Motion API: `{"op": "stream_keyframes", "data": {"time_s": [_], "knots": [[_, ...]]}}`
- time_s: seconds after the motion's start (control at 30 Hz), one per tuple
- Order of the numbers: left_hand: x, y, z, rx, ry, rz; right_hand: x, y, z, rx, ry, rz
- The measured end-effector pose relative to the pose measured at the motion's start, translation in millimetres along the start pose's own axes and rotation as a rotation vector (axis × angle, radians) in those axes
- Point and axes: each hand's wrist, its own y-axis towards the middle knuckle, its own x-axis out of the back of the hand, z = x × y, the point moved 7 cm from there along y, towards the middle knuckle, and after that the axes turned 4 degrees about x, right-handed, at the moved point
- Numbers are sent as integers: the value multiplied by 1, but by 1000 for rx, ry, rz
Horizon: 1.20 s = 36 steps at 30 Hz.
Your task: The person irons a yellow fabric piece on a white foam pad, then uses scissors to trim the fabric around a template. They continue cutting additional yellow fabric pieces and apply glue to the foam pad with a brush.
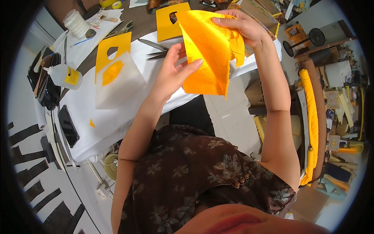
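A piece of yellow-orange fabric (208, 56) is held up over the table's near edge, its lower edge slightly frayed. My left hand (175, 70) pinches its left side, thumb on the front. At the upper right my right hand (245, 27) grips the fabric, where loose folds hang down. Behind it lies a yellow card (165, 27) with a cut-out hole. Scissors (156, 50) rest left of the fabric. Farther left are another yellow card (124, 41) with a hole and a whitish translucent sheet (126, 84) with a yellow shape on it.
On the left are a squeeze bottle (64, 76) with a yellow label, a black phone (69, 125) and a small yellow scrap (92, 123). Stacked clear containers (76, 23) stand at the back left. A chair (311, 124) draped with yellow cloth and cluttered shelves are at the right.
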Motion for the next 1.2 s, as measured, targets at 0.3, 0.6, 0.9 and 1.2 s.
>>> {"op": "stream_keyframes", "data": {"time_s": [0.3,0.6,0.9,1.2], "knots": [[3,-46,-50,-567,538,-400,209,41,108,577,-30,-907],[31,-107,-65,-373,580,-442,368,207,27,198,-197,-1373],[36,-117,-85,-297,702,-433,330,269,69,342,120,-874],[77,-130,-108,-456,673,-513,-10,88,104,609,0,-162]]}}
